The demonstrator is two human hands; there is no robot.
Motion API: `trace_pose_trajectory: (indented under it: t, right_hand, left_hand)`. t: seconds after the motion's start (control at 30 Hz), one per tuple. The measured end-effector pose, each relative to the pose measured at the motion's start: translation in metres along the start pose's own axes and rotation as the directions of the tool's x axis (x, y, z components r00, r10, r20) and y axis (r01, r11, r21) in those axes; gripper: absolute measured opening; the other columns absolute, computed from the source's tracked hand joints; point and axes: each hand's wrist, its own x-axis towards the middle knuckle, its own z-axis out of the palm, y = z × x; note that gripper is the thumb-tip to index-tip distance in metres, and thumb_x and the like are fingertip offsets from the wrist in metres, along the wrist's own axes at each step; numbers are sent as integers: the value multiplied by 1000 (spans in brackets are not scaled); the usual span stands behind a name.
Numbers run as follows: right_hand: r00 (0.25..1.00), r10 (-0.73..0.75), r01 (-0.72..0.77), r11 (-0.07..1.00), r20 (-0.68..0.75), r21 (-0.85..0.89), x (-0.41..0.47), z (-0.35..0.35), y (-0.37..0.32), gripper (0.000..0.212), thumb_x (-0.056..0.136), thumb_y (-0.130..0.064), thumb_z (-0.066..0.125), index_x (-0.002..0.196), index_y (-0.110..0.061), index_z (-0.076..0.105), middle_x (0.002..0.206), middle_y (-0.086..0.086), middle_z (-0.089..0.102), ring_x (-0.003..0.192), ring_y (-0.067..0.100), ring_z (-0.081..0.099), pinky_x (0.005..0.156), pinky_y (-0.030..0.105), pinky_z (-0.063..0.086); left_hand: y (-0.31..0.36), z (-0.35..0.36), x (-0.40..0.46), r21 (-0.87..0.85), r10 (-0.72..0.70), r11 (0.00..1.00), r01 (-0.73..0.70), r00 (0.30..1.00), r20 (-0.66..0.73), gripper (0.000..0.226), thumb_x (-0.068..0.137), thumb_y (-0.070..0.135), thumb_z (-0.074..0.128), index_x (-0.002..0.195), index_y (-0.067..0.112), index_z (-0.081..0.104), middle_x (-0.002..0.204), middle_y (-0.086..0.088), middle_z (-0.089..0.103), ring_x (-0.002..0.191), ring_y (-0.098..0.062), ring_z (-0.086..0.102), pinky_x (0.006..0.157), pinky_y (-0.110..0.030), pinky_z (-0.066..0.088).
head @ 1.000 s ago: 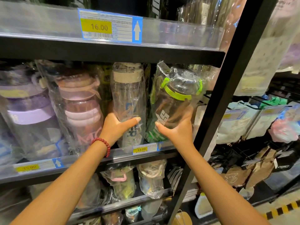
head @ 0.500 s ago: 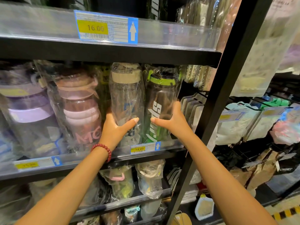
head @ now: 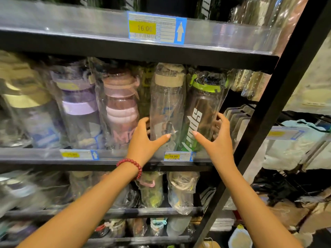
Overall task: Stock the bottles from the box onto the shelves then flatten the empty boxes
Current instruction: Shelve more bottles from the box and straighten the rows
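Note:
A dark bottle with a green lid (head: 204, 108), wrapped in clear plastic, stands upright at the right end of the middle shelf (head: 125, 155). My right hand (head: 215, 140) curls round its lower part, thumb across the front and fingers on its right side. Right beside it on the left stands a clear bottle with a beige lid (head: 167, 104). My left hand (head: 145, 142), with a red bead bracelet at the wrist, grips that bottle low down, thumb over the front. No box is in view.
More wrapped bottles fill the middle shelf to the left, pink-lidded (head: 120, 108) and purple-lidded (head: 78, 106). The upper shelf (head: 71, 25) hangs close above the lids. A black upright post (head: 268, 113) bounds the shelf on the right. Lower shelves hold several bottles.
The green-lidded bottle went from tilted in front of the shelf to upright on it beside the clear bottle. My right hand slid lower on it. My left hand kept its grip.

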Motion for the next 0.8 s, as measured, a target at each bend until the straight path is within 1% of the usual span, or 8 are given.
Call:
trace_pose_trajectory:
  t: [0.07,0.17,0.27,0.37,0.47,0.53,0.67,0.8]
  right_hand:
    - [995,-66,63,997,-76,-44,-16,2,-5,73,79,-22,75,138,-21,33,133,-5,43,123,7,42,103,26,37]
    - [966,-204,184,974,-159,-136,-37,13,-14,68,79,-18,74,137,-11,38,133,-1,43,126,11,39,105,21,31]
    - [951,-291,279,954,-106,-113,-50,37,-31,61,80,-23,67,134,-11,42,134,3,44,127,13,39,107,20,31]
    - [941,-338,337,940,-4,-56,-58,71,-52,58,81,-31,64,132,-12,44,133,2,45,126,13,42,106,23,33]
    - [951,-291,286,956,107,64,-63,108,-68,57,78,-28,66,130,-14,45,126,-4,48,119,10,47,101,15,36]
    - [952,-255,247,967,171,67,-64,133,-75,65,77,-29,66,135,-12,41,131,0,46,122,11,45,102,17,35]
    - [969,-217,222,974,117,-38,-60,169,-82,89,75,-26,73,145,-2,24,144,16,30,131,12,25,105,3,12]
    - [991,-105,112,989,80,-97,-43,185,-81,107,75,-22,79,149,-4,4,152,21,12,143,30,12,110,23,10]
  left_hand:
    - [0,-9,-10,-27,-2,1000,1,999,-32,67,72,30,78,128,22,42,121,4,54,106,-12,57,91,-31,48]
    - [1,-31,-23,-81,73,993,-83,990,-122,41,77,17,75,105,33,51,101,7,64,85,-8,63,79,-26,53]
    - [0,-63,-33,-73,142,984,-165,957,-253,33,78,8,72,93,32,55,85,7,66,66,-2,58,64,-13,48]
    - [-9,-102,-39,-58,150,981,-187,910,-387,32,79,2,69,86,30,55,79,5,64,63,0,57,57,-8,44]
    - [-28,-143,-41,2,138,988,-154,876,-462,27,80,5,70,88,27,56,84,6,63,67,1,57,60,-8,44]
    - [-43,-169,-41,61,120,993,-104,869,-480,26,79,11,72,96,22,56,92,5,62,78,2,58,66,-10,45]
    - [-68,-200,-36,115,33,993,17,905,-424,44,76,20,77,110,21,50,115,-5,56,104,-16,56,83,-33,51]
    - [-71,-210,-28,120,-22,991,62,951,-310,63,75,23,76,128,12,44,131,-5,47,115,-12,49,96,-40,48]
